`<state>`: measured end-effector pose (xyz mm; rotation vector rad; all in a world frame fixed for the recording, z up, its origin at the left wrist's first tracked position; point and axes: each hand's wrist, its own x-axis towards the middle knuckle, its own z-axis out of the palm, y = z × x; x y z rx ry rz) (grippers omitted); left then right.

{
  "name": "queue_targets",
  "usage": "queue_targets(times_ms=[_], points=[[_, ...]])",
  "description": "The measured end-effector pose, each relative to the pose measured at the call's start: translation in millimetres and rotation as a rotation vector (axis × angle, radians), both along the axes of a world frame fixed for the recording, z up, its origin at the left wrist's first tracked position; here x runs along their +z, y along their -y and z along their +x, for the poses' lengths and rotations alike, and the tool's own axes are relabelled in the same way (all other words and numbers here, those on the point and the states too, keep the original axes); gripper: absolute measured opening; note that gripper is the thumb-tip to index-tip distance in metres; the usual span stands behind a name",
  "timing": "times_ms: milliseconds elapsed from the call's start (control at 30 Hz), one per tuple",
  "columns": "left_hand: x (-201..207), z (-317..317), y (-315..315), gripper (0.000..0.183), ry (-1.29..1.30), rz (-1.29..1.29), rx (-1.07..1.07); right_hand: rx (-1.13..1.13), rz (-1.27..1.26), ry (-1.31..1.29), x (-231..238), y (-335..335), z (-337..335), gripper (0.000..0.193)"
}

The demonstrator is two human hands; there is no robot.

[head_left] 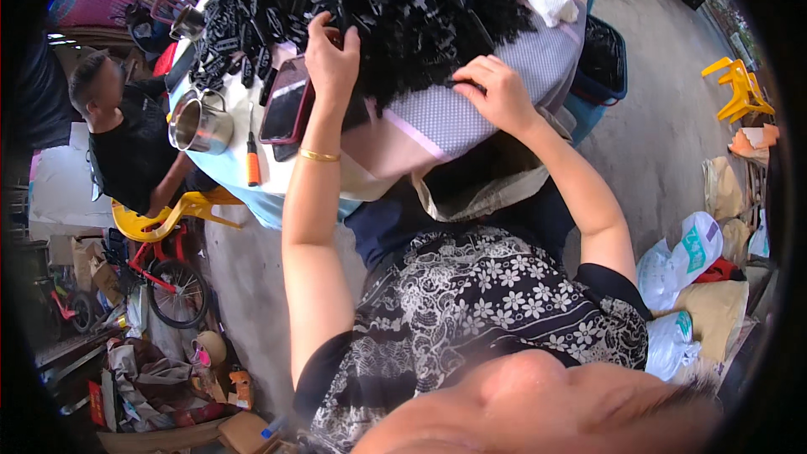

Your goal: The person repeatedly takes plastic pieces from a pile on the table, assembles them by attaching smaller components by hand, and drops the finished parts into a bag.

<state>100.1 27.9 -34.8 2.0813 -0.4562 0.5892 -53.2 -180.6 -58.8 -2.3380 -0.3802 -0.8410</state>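
Note:
A large heap of small black plastic pieces (403, 17) covers the far part of the table. My left hand (332, 63) reaches to the heap's near edge, its thumb and forefinger apart among the pieces; its other fingertips are partly hidden. To the right, my right hand (498, 94) hovers over the checked grey cloth (454, 122), thumb and fingers pinched together. A small black piece (458, 80) shows at these fingertips, too small to make out in detail. Beside my left wrist lies a phone (286, 105) in a dark red case.
A steel cup (202, 124) and an orange-handled screwdriver (252, 160) sit at the table's left. An open sack (483, 189) hangs below the near edge. A lined bin (601, 63) stands right. Another person (130, 139) sits left on a yellow chair (168, 210).

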Motion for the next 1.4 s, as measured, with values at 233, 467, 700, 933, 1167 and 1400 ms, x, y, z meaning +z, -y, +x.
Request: queue_targets(times_ms=[233, 467, 700, 933, 1167, 1400], points=[[0, 0, -2, 0.042, -0.013, -0.104, -0.081, -0.039, 0.055, -0.02, -2, -3, -2, 0.009], [-4, -11, -4, 0.043, -0.318, -0.45, -0.3, -0.046, 0.097, -0.027, 0, -4, -9, 0.009], [3, -15, 2, 0.044, -0.398, -0.584, -0.43, -0.059, 0.132, -0.084, 6, -9, -6, 0.009], [2, -17, 15, 0.032, -0.051, -0.449, -0.221, -0.066, 0.038, -0.158, 4, -19, -3, 0.006], [14, -38, 26, 0.024, 0.028, -0.336, -0.147, -0.092, -0.151, -0.117, 5, 2, -17, 0.009], [26, -54, 34, 0.027, 0.065, -0.412, -0.117, -0.179, -0.268, -0.134, 19, 20, -31, 0.014]])
